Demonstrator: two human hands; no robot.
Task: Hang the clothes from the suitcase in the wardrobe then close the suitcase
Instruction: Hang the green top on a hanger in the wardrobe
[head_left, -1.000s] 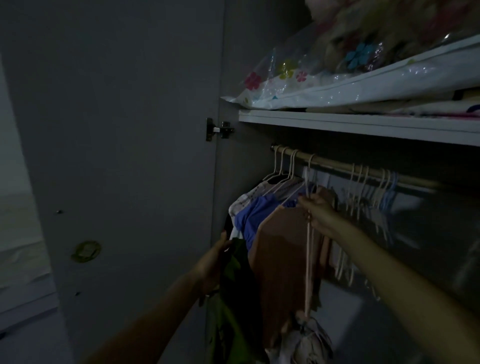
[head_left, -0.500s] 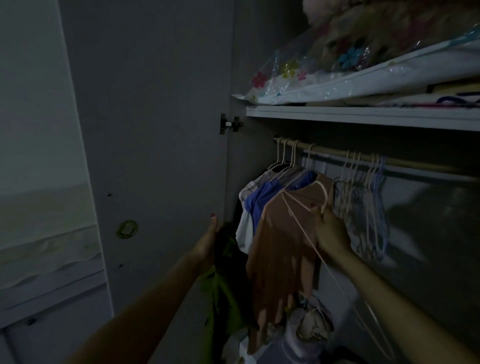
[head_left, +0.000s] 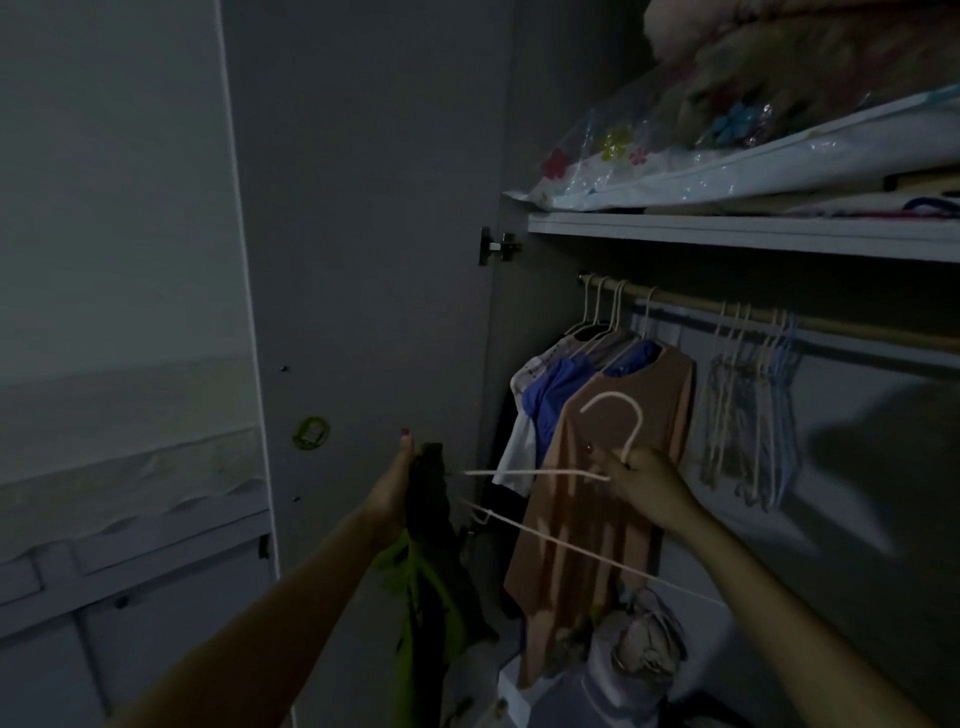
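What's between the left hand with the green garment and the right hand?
In the head view, only the pale hanger held by the right hand spans toward the left hand and green garment.

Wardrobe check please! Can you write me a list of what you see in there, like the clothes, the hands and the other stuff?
Surface: rail under a shelf; door open.
Job's things: brown top, blue top and white top hang on the rail; green garment not hung; pink hanger off the rail; suitcase not in view.
Clutter: empty hangers bunched on the rail; flowered bag on the shelf; bundles on the floor.
Grippers: left hand holds the green garment; right hand grips the pink hanger below its hook.
Cables: nothing seen.
Surroundings: dim; green sticker on the door.
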